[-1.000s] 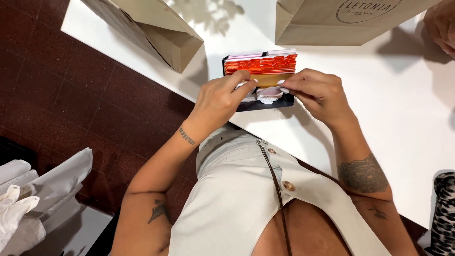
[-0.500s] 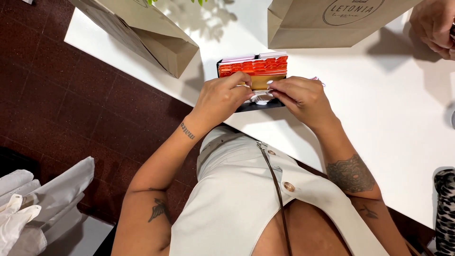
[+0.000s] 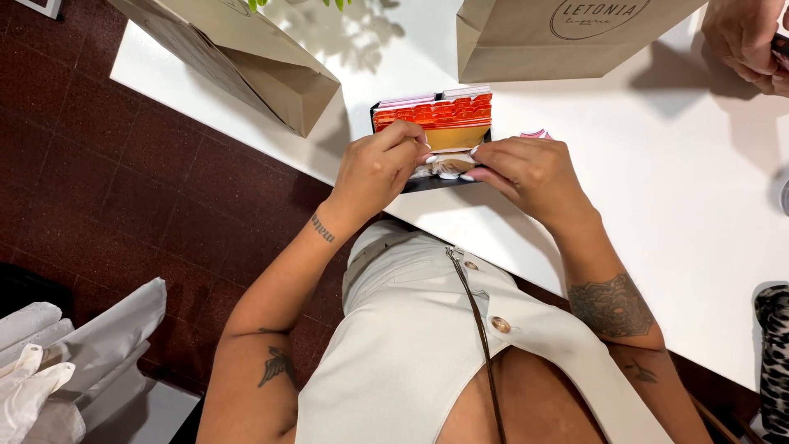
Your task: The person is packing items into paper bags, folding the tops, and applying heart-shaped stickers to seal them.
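Since a second ago, barely shifted on the white table [image 3: 657, 205]. Left hand [image 3: 376, 168] pinching cards inside the black card box [image 3: 433, 136] of orange tabbed dividers [image 3: 436, 111]; right hand [image 3: 532, 171] pinching likewise. Beyond, two brown paper bags [image 3: 526, 37].

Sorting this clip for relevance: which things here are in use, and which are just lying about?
In use:
- left hand and right hand, fingertips at the front of the card box
- black card box with orange tabbed dividers, on the white table

Lying about:
- two brown paper bags
- another person's hand
- white cloth
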